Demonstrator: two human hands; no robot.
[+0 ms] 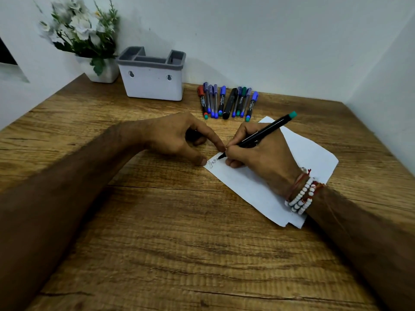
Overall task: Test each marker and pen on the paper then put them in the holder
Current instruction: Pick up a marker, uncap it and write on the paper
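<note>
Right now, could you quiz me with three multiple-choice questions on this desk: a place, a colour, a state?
1. Relative to the holder, the loose markers lie: A inside it; B on the table to its right; C in the flowerpot.
2. The marker in the right hand has a rear end that is: A red; B yellow; C green.
3. That marker is: A capped; B uncapped, tip on the paper; C lying loose.
Answers: B, a row beside it; C, that end is green; B, bare tip at the writing.
</note>
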